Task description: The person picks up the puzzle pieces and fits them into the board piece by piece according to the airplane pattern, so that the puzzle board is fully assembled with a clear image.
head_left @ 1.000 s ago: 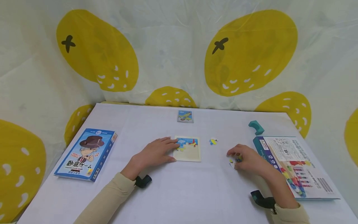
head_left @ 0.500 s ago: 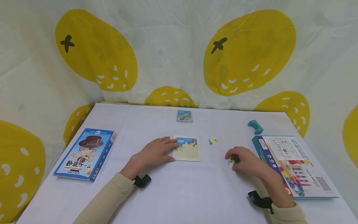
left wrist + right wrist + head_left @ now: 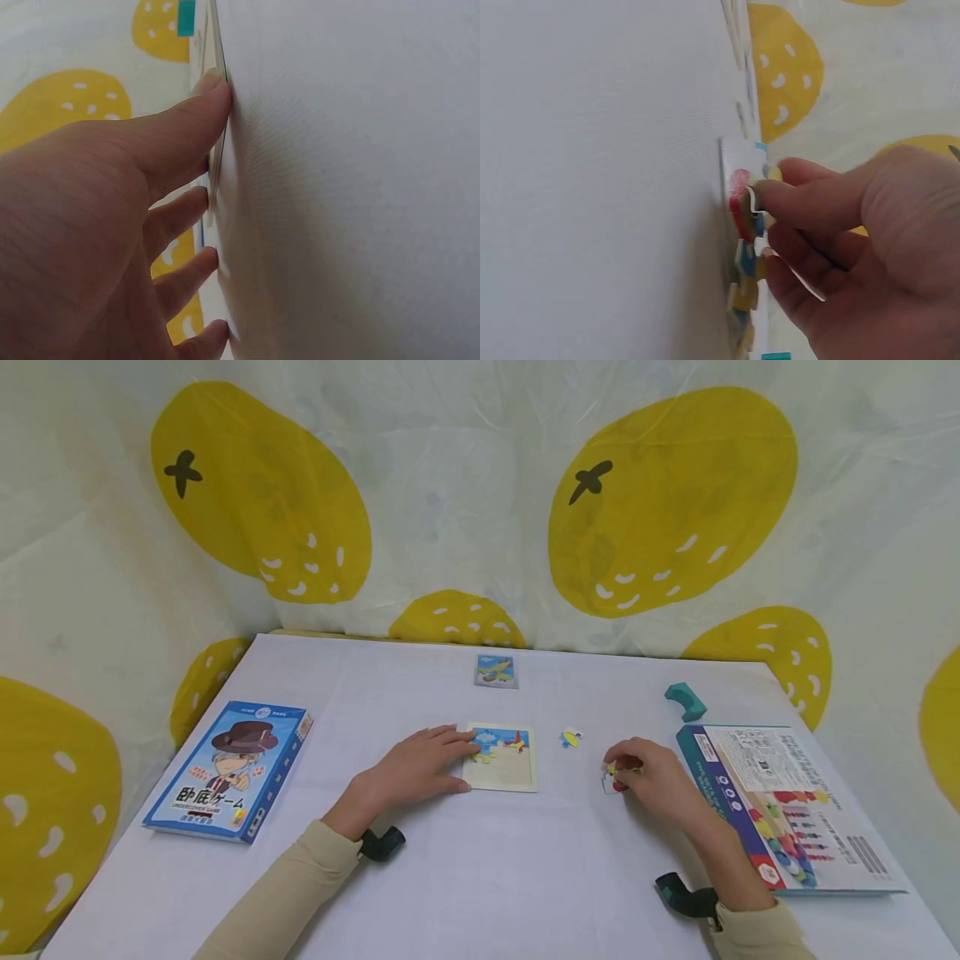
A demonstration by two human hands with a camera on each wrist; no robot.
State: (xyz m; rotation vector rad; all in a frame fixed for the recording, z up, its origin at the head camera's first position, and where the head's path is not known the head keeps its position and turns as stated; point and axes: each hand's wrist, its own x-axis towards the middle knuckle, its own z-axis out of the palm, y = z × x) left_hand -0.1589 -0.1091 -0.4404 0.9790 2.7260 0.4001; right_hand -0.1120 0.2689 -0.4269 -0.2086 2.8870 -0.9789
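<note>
My left hand (image 3: pixel 423 767) lies with fairly straight, spread fingers at the left edge of a square puzzle tray (image 3: pixel 536 768). Its index fingertip overlaps the joined sky-blue pieces (image 3: pixel 487 742) inside; in the left wrist view the thumb (image 3: pixel 202 109) touches the tray's rim. To the right, my right hand (image 3: pixel 660 785) pinches a jigsaw piece (image 3: pixel 751 202) between thumb and fingers. Right at the fingertips is a white piece with red on it (image 3: pixel 739 180), and several more jigsaw pieces (image 3: pixel 742 296) sit low against the table under the hand, partly hidden.
A loose yellow-and-blue jigsaw piece (image 3: pixel 571 739) lies between tray and right hand. Behind the tray is a small airplane picture card (image 3: pixel 497 672). A blue game box (image 3: pixel 228 772) lies left, a larger toy box (image 3: pixel 795 810) right, with a teal curved block (image 3: pixel 686 702) behind it.
My right hand has shifted slightly left, and a white piece with red now shows at its fingertips. The left hand and the tray have stayed put.
</note>
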